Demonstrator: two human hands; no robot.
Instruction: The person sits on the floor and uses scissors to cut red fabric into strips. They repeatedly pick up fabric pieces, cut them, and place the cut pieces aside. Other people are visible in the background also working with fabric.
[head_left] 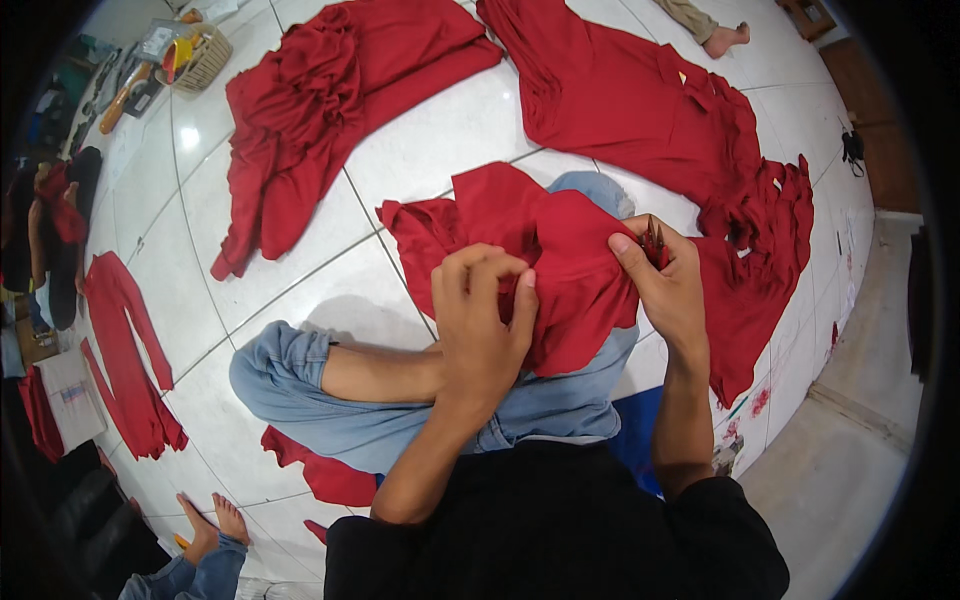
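Note:
A red garment (585, 240) lies bunched over my lap and crossed legs. My left hand (478, 315) is closed in a pinch at the cloth's middle, thumb and forefinger together; any thread between them is too small to make out. With thumb and fingers, my right hand (668, 285) grips the garment's right edge. A small pair of dark-tipped, red-handled thread snips (655, 240) is tucked in that same hand, its points facing up and away.
Red garments (410, 80) spread on the tiled floor (400, 170) ahead, with more red pieces (640, 110) at the right. A red long-sleeved garment (128, 350) lies left. A basket (205, 60) stands far left. Other people's feet (215, 522) show lower left and top right.

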